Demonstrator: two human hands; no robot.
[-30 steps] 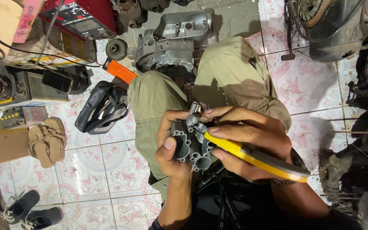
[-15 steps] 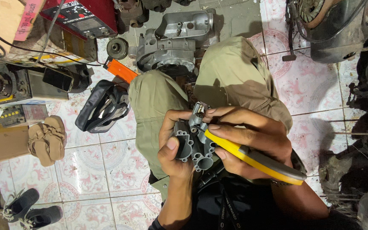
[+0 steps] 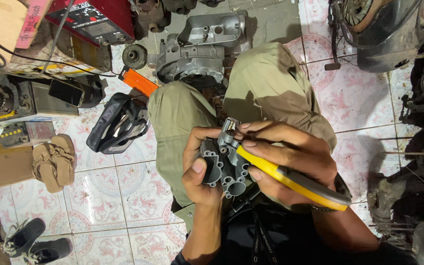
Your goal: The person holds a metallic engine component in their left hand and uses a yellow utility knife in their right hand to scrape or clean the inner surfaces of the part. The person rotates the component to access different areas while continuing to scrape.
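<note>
grey metal carburetor body (image 3: pixel 224 169) with round ports, held upright above the lap; yellow-handled tool (image 3: pixel 290 179) against it.

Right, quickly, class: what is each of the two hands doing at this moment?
Left hand: closed around the grey metal part, thumb on top.
Right hand: closed on the yellow-handled tool, its tip against the part.

One head-worn view looks steeply down — close over the lap, tiled floor (image 3: pixel 99 196) beyond.
</note>
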